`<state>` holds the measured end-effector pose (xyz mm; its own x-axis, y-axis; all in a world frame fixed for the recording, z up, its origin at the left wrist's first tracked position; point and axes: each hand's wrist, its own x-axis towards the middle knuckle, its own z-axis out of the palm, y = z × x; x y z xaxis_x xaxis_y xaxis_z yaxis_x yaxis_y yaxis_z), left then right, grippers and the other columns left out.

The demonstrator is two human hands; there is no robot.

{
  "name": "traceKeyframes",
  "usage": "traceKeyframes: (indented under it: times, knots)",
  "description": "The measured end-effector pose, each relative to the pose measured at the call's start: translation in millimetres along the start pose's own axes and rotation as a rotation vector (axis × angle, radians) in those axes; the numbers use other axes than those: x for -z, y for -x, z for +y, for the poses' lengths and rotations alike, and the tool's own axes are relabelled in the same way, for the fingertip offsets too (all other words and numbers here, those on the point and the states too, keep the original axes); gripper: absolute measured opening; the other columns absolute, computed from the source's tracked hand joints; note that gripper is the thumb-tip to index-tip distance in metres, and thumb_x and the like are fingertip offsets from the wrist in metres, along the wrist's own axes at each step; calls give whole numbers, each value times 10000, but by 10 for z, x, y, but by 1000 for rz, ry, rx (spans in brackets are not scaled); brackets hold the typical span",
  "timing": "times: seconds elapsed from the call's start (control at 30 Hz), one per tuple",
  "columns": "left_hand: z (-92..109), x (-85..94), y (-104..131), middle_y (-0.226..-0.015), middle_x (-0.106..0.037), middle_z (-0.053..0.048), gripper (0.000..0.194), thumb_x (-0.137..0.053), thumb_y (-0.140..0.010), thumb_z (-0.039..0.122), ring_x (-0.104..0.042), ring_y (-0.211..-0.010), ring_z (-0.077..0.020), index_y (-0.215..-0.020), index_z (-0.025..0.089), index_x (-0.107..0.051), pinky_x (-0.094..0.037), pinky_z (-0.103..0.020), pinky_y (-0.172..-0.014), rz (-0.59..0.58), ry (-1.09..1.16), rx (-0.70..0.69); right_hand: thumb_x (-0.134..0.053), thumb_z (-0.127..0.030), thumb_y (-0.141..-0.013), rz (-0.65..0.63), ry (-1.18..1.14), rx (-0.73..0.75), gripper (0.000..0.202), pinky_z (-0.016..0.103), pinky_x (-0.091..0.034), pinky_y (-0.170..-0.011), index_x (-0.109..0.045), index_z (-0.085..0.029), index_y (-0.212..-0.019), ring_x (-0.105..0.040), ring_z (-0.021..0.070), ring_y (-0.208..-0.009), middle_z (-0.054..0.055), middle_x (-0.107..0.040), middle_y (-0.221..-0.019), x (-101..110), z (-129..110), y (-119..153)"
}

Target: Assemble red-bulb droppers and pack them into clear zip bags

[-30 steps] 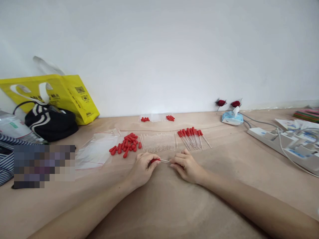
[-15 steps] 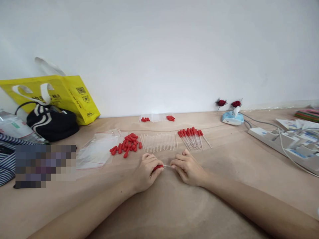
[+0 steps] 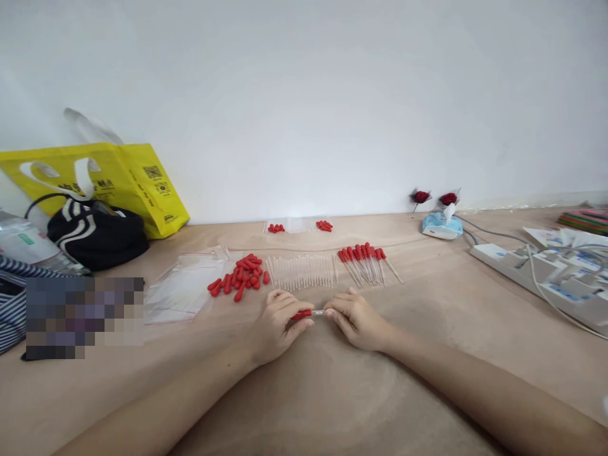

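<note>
My left hand (image 3: 280,326) is closed on a red rubber bulb (image 3: 302,314), whose open end points right. A clear thin tube (image 3: 318,312) runs from the bulb to my right hand (image 3: 354,320), which pinches it. Beyond my left hand lies a pile of red bulbs (image 3: 241,277). A row of clear tubes (image 3: 301,272) lies behind the gap between my hands. Right of that row, several tubes with red bulbs on their ends (image 3: 363,263) lie side by side.
Plastic bags (image 3: 183,285) lie left of the bulb pile. A yellow bag (image 3: 156,190) and a black pouch (image 3: 97,234) are at the far left. At the right are a tissue pack (image 3: 441,226) and a power strip (image 3: 532,275) with cables. Small red bulbs (image 3: 324,225) lie near the wall.
The fingers of my left hand have opened a little around the bulb, so more of it shows. My right hand has shifted slightly, and the tube between the hands looks shorter.
</note>
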<state>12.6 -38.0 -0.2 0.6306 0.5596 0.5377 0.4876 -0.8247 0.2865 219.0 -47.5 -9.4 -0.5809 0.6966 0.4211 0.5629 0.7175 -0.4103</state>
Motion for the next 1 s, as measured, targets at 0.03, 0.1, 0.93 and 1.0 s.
traceKeyframes:
  times: [0.03,0.1,0.93,1.0]
  knots:
    - [-4,2,4,-747,-650,10,99,-510,-821,243,-552,-704,-132,-885,193,-566,-314,-333,-800,14,4,12,-344,-212,-894,2,-4,-13,221,263,-255,-652,-548,-165,-822,-502,110,-646,10,-595,-725,7,1,-1]
    - [-1,13,8,-749,-657,13,93,-494,-829,244,-559,-679,-124,-868,199,-565,-307,-341,-825,17,10,33,-346,-227,-899,3,-4,-21,223,264,-254,-654,-550,-170,-829,-513,109,-649,8,-605,-733,18,4,-1]
    - [-311,265,89,-926,-596,-70,254,-545,-750,289,-502,-917,-273,-988,209,-506,-309,-437,-794,215,-417,489,-407,-252,-808,78,484,-832,244,303,-345,-655,-578,-136,-938,-600,239,-833,124,-658,-859,127,495,-617]
    - [-352,315,103,-923,-597,-70,212,-550,-742,304,-504,-909,-278,-930,211,-522,-310,-430,-775,226,-476,513,-414,-252,-798,73,496,-836,251,319,-343,-681,-567,-128,-953,-597,245,-843,130,-657,-865,111,502,-637]
